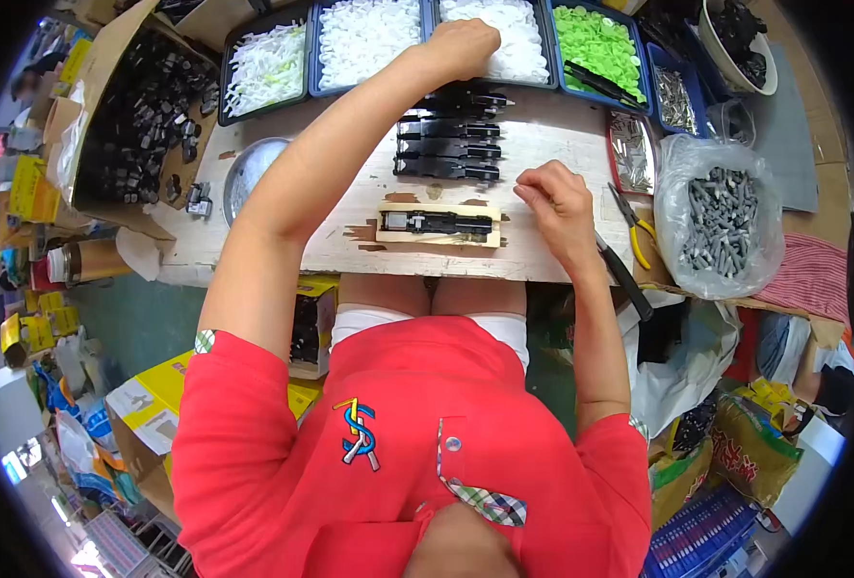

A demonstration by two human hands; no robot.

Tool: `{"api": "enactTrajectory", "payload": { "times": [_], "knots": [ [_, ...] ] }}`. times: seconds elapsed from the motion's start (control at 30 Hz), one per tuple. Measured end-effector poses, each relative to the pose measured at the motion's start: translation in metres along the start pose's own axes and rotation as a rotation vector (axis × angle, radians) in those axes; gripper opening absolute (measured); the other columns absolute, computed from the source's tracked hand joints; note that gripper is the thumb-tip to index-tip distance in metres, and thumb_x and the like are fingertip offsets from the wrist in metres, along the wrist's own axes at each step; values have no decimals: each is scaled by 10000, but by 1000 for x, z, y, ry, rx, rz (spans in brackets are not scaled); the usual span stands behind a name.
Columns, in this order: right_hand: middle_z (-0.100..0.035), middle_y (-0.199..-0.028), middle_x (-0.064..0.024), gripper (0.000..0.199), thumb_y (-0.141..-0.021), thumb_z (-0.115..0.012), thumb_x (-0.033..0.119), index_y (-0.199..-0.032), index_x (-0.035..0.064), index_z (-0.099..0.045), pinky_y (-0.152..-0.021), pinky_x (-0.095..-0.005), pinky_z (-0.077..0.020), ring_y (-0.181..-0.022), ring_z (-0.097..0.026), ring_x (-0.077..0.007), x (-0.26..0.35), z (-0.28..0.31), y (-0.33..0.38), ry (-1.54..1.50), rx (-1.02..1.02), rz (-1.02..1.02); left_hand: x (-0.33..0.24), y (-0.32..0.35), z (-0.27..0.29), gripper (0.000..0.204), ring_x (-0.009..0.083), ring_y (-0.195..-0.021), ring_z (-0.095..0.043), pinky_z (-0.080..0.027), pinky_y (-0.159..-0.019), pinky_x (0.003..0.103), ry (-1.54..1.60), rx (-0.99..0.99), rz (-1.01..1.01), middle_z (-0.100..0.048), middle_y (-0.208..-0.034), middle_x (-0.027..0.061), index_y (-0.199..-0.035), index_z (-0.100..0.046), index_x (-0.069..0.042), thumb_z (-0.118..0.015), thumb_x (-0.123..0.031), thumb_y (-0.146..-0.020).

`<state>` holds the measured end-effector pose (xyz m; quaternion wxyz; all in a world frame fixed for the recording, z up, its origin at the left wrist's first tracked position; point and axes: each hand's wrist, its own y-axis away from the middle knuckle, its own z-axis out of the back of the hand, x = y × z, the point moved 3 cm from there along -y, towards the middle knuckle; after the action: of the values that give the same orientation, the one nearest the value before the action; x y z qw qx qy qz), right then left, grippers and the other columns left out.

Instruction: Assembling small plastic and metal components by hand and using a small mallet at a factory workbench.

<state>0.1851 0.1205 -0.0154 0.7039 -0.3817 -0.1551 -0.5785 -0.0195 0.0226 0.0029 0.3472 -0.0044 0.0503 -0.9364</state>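
My left hand (464, 48) is at the front of a blue tray (549, 48) heaped with small white plastic parts (516, 43). Its fingers are curled in, and what they pinch, if anything, is hidden. My right hand (560, 197) hovers over the table, right of a wooden fixture (388, 239). Thumb and fingers are drawn together there; whatever may be between them is too small to name. A long black mechanical part (437, 223) lies in the fixture, touched by neither hand. Beyond it, several similar black assemblies (446, 151) lie in a row.
More trays hold white pieces (364, 39), pale strips (265, 72) and green pieces (595, 48). A box of black parts (143, 125) and a round metal dish (244, 173) are left. Yellow-handled pliers (639, 231), a black-handled knife (624, 279) and a bag of metal pieces (721, 222) are right.
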Motion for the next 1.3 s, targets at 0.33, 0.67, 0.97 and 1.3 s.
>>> {"api": "enactTrajectory", "payload": {
  "times": [0.33,0.67,0.97,1.3],
  "knots": [
    [-549,-706,-44,56,-729,-642,78,-758,49,-604,-642,-299,-335,-634,-512,-200,3,2,-2,-63,-28,-62,4,-2,-2,103,341,-761,-618,-490,-660,405,8,-82,-102,-626,-774,188,-734,-641,-12,-574,-12,-656],
    [-558,-708,-56,55,-723,-644,70,-758,49,-609,-624,-306,-352,-632,-527,-204,5,-5,-11,-45,-29,-27,15,-13,-11,61,348,-694,-596,-464,-608,397,263,-109,-90,-608,-703,187,-667,-612,-19,-559,-11,-636],
    [-560,-698,-63,54,-719,-645,68,-741,35,-608,-577,-313,-366,-625,-532,-216,1,-2,-11,-139,-28,-99,20,-7,-4,244,323,-797,-617,-493,-717,366,302,-88,-63,-642,-847,168,-916,-665,-86,-566,-15,-704],
    [-565,-704,-79,42,-721,-639,57,-746,38,-611,-582,-313,-371,-617,-535,-223,3,2,-8,-6,-46,-36,32,-15,2,148,312,-740,-611,-478,-666,378,385,-249,-3,-630,-787,168,-814,-666,-38,-605,-167,-773]
  ]
}}
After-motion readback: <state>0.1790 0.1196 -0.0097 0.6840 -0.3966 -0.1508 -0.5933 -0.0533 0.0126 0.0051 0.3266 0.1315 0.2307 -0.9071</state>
